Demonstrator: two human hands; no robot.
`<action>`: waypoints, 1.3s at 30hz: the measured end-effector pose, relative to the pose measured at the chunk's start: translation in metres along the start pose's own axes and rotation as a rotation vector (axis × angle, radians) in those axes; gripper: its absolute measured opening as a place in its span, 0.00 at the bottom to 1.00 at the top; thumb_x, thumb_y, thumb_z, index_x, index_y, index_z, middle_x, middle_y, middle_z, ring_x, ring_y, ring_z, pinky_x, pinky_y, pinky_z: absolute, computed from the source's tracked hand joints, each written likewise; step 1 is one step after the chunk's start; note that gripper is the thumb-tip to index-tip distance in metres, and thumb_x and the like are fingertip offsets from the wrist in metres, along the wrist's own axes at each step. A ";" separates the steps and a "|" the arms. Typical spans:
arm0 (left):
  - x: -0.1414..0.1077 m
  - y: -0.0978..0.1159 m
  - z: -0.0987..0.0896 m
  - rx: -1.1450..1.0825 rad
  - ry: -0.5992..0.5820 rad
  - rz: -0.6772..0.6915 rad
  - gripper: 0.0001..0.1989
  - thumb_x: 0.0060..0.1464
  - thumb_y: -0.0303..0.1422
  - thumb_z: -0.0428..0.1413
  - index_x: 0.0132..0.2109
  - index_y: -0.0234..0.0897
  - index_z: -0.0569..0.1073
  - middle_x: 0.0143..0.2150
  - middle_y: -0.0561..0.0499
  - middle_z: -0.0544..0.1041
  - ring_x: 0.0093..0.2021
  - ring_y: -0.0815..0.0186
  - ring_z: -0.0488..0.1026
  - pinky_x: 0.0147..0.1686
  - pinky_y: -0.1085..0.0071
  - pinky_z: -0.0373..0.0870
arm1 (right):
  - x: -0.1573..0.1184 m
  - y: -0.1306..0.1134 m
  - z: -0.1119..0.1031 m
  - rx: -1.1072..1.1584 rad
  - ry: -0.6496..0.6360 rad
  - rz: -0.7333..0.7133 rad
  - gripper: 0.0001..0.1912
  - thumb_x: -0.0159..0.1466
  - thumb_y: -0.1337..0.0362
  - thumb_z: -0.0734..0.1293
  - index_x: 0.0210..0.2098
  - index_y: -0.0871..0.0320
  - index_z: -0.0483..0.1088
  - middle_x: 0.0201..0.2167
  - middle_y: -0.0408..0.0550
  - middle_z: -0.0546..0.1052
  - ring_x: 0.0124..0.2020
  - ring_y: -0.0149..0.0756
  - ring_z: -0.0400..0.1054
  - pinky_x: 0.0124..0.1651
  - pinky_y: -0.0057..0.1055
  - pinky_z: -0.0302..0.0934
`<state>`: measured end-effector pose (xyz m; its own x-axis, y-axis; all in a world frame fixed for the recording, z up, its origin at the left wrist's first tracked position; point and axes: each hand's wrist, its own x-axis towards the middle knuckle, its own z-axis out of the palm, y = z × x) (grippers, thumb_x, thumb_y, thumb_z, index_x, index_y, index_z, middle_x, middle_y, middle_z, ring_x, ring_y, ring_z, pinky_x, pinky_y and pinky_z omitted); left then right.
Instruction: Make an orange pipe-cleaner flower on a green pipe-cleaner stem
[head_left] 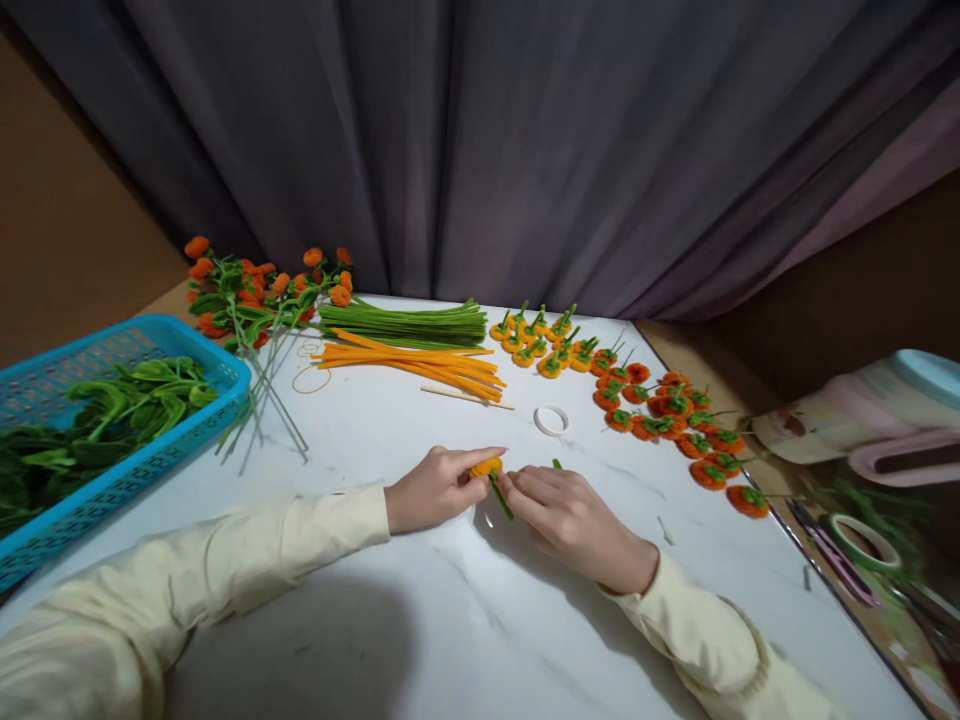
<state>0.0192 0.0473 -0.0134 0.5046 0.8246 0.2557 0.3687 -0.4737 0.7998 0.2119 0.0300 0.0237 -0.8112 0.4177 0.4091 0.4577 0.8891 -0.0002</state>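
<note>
Near the middle of the table, my left hand [444, 488] pinches a small yellow-orange chenille flower head [486, 468] between thumb and fingers. My right hand [564, 512] is closed on a green pipe cleaner [501, 500] at the flower's base; another green tip shows past its knuckles, and the part within the fingers is hidden. Beyond my hands lie a bundle of orange pipe cleaners [412, 362], a bundle of green ones [405, 323], a thin pale stick [466, 397] and a white ring [551, 420], perhaps a tape roll.
Yellow pumpkin-like flower heads [550, 365] and orange ones [709, 473] line the table's right edge. A blue basket [127, 480] of green leaves stands left, beside finished orange flowers [247, 297]. A large jug [832, 410], green tape [865, 542] and pink-handled scissors [836, 560] lie right.
</note>
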 end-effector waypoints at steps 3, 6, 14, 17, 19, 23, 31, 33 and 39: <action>0.001 0.005 -0.002 -0.054 -0.039 -0.100 0.23 0.50 0.29 0.47 0.53 0.30 0.73 0.17 0.58 0.64 0.18 0.74 0.53 0.22 0.78 0.61 | -0.001 -0.002 0.002 -0.009 0.001 -0.012 0.13 0.67 0.74 0.52 0.33 0.64 0.65 0.24 0.47 0.68 0.25 0.32 0.60 0.28 0.29 0.55; 0.004 0.008 -0.004 -0.097 -0.068 -0.181 0.24 0.49 0.29 0.47 0.52 0.31 0.73 0.16 0.59 0.60 0.18 0.74 0.49 0.20 0.78 0.57 | 0.000 -0.002 0.001 -0.085 -0.033 -0.024 0.13 0.67 0.74 0.52 0.36 0.66 0.67 0.25 0.49 0.69 0.26 0.34 0.62 0.28 0.30 0.58; 0.009 0.013 -0.005 -0.261 -0.137 -0.313 0.23 0.47 0.29 0.48 0.50 0.27 0.74 0.20 0.55 0.66 0.20 0.74 0.54 0.23 0.77 0.58 | -0.001 0.002 -0.012 -0.263 0.006 -0.116 0.13 0.66 0.76 0.54 0.45 0.72 0.67 0.37 0.58 0.75 0.40 0.42 0.68 0.38 0.36 0.65; 0.009 0.014 -0.006 -0.275 -0.169 -0.376 0.25 0.46 0.28 0.48 0.53 0.26 0.72 0.18 0.57 0.61 0.19 0.74 0.52 0.20 0.78 0.53 | -0.001 0.001 -0.012 -0.310 0.047 -0.157 0.13 0.66 0.76 0.55 0.42 0.72 0.69 0.38 0.59 0.75 0.41 0.44 0.69 0.40 0.38 0.65; 0.008 0.015 -0.006 -0.286 -0.184 -0.402 0.27 0.46 0.27 0.48 0.55 0.26 0.70 0.17 0.58 0.58 0.19 0.74 0.51 0.19 0.78 0.51 | 0.000 0.000 -0.011 -0.330 0.050 -0.191 0.12 0.65 0.77 0.56 0.40 0.72 0.70 0.37 0.59 0.75 0.38 0.44 0.69 0.38 0.39 0.65; 0.008 0.016 -0.007 -0.269 -0.159 -0.366 0.26 0.47 0.27 0.48 0.55 0.30 0.69 0.16 0.60 0.57 0.17 0.74 0.49 0.17 0.78 0.50 | 0.003 -0.002 -0.010 -0.329 0.006 -0.172 0.12 0.64 0.77 0.55 0.38 0.72 0.70 0.31 0.58 0.74 0.32 0.42 0.68 0.33 0.37 0.64; 0.005 0.018 -0.007 -0.119 -0.146 -0.195 0.18 0.48 0.28 0.49 0.45 0.34 0.76 0.22 0.56 0.67 0.20 0.74 0.55 0.25 0.77 0.59 | 0.005 -0.011 -0.003 -0.112 -0.014 0.045 0.14 0.64 0.78 0.51 0.37 0.67 0.66 0.27 0.52 0.69 0.25 0.36 0.61 0.25 0.31 0.60; 0.005 0.018 -0.007 -0.112 -0.154 -0.193 0.17 0.48 0.27 0.49 0.45 0.34 0.75 0.22 0.56 0.68 0.20 0.74 0.56 0.26 0.77 0.59 | 0.004 -0.011 -0.004 -0.050 -0.005 0.092 0.14 0.64 0.78 0.51 0.37 0.65 0.65 0.26 0.51 0.69 0.25 0.35 0.61 0.25 0.30 0.60; 0.014 0.014 -0.013 -0.788 -0.318 -0.374 0.20 0.56 0.38 0.50 0.53 0.32 0.69 0.32 0.48 0.73 0.30 0.67 0.70 0.30 0.72 0.67 | -0.002 -0.002 -0.009 0.200 0.041 0.255 0.11 0.64 0.77 0.55 0.42 0.61 0.63 0.32 0.51 0.71 0.31 0.35 0.65 0.31 0.30 0.62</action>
<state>0.0212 0.0560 0.0089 0.6931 0.7026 -0.1612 -0.0278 0.2494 0.9680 0.2163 0.0258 0.0313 -0.6627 0.6274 0.4089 0.5605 0.7776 -0.2849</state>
